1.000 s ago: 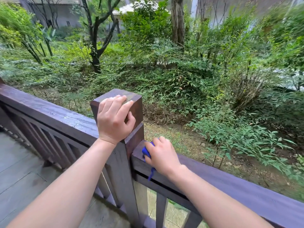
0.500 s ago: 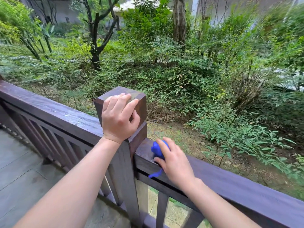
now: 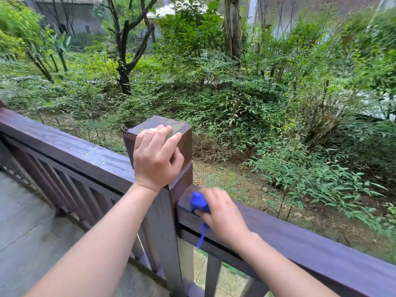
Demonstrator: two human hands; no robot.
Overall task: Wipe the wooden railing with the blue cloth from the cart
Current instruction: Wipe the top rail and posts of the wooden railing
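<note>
A dark brown wooden railing point(image 3: 310, 239) runs from the left edge down to the lower right, broken by a square post point(image 3: 182, 144). My left hand point(image 3: 156, 159) grips the top of that post, fingers over its flat cap. My right hand point(image 3: 220, 211) presses a bunched blue cloth point(image 3: 198, 202) onto the top rail just right of the post. A thin strip of the cloth hangs down over the rail's near face. Most of the cloth is hidden under my palm.
The rail left of the post point(image 3: 70, 146) looks wet, with vertical balusters beneath it. Grey deck boards point(image 3: 27, 228) lie at the lower left. Beyond the railing are a dirt strip, dense shrubs point(image 3: 235, 108) and trees.
My right hand has rubbed the cloth back and forth a short way on the rail beside the post. My left hand has kept its grip on the post top.
</note>
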